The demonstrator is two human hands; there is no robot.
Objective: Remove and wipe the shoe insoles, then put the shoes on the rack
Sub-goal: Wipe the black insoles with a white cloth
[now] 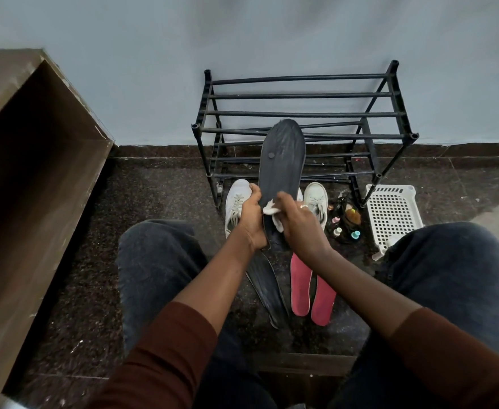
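Granite floor (159, 202), rack (301, 113) ahead. Left hand (252, 219) grips black insole (282, 160) below rack; right hand (298, 222) pinches cloth (269, 208). Wipe heel→toe, firm, full length.

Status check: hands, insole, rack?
Left hand grips black insole; right hand presses white cloth on it. Rack bare, path open.

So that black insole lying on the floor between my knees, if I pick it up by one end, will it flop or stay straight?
The black insole on the floor will probably droop a little: it looks thin and its edge already curls. Its twin, held upright by the left hand, stands straight from a grip near its heel, so expect some stiffness. Likely very light.
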